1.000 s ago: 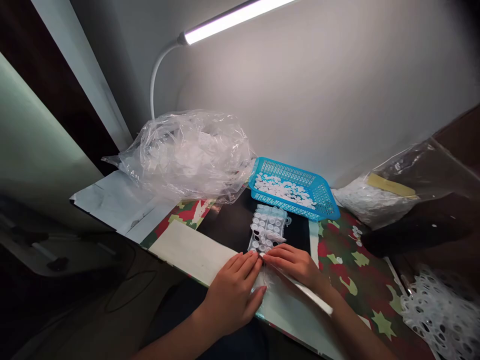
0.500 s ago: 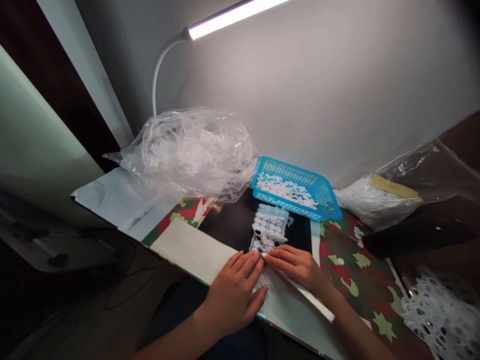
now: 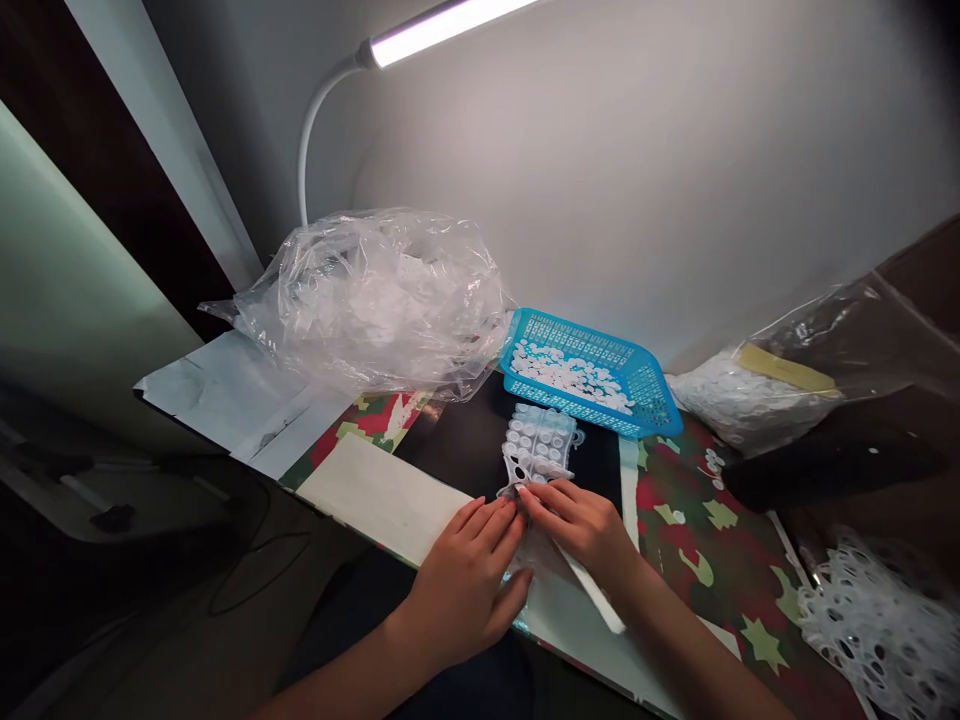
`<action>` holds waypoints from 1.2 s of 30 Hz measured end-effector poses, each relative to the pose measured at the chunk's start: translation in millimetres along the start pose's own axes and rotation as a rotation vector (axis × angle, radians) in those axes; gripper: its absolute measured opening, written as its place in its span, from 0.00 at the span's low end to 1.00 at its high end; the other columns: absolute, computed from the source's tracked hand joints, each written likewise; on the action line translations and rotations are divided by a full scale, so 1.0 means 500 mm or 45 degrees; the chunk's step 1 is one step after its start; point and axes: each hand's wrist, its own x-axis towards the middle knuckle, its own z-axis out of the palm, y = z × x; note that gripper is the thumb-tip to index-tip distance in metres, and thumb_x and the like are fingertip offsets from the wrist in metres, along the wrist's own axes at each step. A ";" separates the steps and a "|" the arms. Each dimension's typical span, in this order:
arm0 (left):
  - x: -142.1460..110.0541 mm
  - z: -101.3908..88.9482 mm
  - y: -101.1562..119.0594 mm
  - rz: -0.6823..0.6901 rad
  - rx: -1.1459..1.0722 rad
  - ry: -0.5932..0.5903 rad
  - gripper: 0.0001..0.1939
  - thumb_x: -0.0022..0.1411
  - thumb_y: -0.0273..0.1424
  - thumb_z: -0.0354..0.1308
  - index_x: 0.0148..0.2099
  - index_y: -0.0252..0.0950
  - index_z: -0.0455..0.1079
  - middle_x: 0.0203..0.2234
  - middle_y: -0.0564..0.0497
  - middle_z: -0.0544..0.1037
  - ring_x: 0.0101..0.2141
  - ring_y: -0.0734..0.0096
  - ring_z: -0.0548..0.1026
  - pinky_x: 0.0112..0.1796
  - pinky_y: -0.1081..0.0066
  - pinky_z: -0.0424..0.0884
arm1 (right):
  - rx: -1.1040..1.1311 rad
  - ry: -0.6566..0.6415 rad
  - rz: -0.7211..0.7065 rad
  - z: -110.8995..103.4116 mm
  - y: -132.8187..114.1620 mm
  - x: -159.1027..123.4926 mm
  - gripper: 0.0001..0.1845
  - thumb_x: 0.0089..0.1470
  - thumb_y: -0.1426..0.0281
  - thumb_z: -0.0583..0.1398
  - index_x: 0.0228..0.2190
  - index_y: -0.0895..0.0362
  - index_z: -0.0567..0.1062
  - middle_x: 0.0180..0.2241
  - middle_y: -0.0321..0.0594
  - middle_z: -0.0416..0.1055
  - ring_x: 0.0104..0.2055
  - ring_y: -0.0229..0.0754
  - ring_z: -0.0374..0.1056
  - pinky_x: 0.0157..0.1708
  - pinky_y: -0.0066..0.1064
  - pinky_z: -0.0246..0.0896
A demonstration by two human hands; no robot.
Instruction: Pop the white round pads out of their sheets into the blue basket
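My two hands meet near the middle of the frame, a little below centre. My left hand (image 3: 472,575) lies with its fingers side by side, their tips at the near end of a clear sheet of round white pieces (image 3: 536,440); its thumb stands apart from the fingers. My right hand (image 3: 577,520) has its fingers bunched and curved down at that same end, touching or almost touching the left fingertips; a speck of white shows there, but I cannot tell whether I am pinching it. The sheet lies in the centre of the frame, on a black surface (image 3: 454,445), its pieces set in rows. A white strip (image 3: 596,595) slants out below my right hand, beside some clear film.

Just above the sheet, right of centre, sits a blue basket (image 3: 654,395) with loose white discs (image 3: 574,375) scattered over its bottom. A large clear bag (image 3: 382,300) bulges left of it. Toward the right edge, another bag (image 3: 750,400) holds white bits and a yellow piece (image 3: 787,368). White netting (image 3: 877,620) is heaped at the lower right, by the patterned cover of my desk (image 3: 720,590). A lit lamp (image 3: 450,30) crosses the top.
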 end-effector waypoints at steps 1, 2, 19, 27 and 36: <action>0.001 0.000 0.000 0.003 0.006 -0.002 0.23 0.65 0.36 0.47 0.58 0.30 0.63 0.55 0.44 0.68 0.55 0.61 0.65 0.56 0.60 0.60 | -0.032 0.002 0.021 0.003 -0.002 0.001 0.11 0.59 0.78 0.54 0.43 0.61 0.73 0.37 0.46 0.75 0.35 0.41 0.71 0.33 0.30 0.68; 0.002 -0.001 0.000 0.005 0.011 -0.002 0.23 0.65 0.36 0.48 0.58 0.30 0.63 0.55 0.44 0.68 0.55 0.61 0.65 0.56 0.60 0.60 | -0.056 0.004 0.044 0.004 -0.003 0.003 0.12 0.59 0.78 0.54 0.43 0.61 0.73 0.37 0.46 0.75 0.35 0.41 0.71 0.34 0.29 0.68; 0.006 -0.006 0.006 -0.057 -0.015 -0.004 0.23 0.65 0.38 0.48 0.58 0.33 0.62 0.54 0.45 0.69 0.54 0.61 0.66 0.57 0.58 0.59 | 0.486 -0.008 0.169 -0.037 0.018 -0.014 0.11 0.61 0.73 0.53 0.41 0.56 0.74 0.35 0.43 0.75 0.36 0.39 0.72 0.34 0.28 0.70; 0.007 -0.012 0.003 -0.084 -0.108 -0.012 0.22 0.63 0.35 0.52 0.59 0.37 0.60 0.53 0.46 0.69 0.53 0.62 0.66 0.57 0.56 0.58 | 0.775 0.115 0.507 -0.003 0.011 -0.035 0.08 0.58 0.70 0.56 0.39 0.55 0.74 0.36 0.43 0.74 0.37 0.41 0.72 0.35 0.30 0.69; 0.060 -0.031 -0.036 -0.228 -0.282 0.038 0.10 0.65 0.25 0.47 0.46 0.39 0.66 0.37 0.52 0.74 0.36 0.70 0.74 0.36 0.71 0.71 | 0.908 0.012 0.928 -0.031 -0.016 0.006 0.08 0.57 0.66 0.57 0.33 0.57 0.74 0.29 0.39 0.73 0.29 0.39 0.69 0.28 0.27 0.64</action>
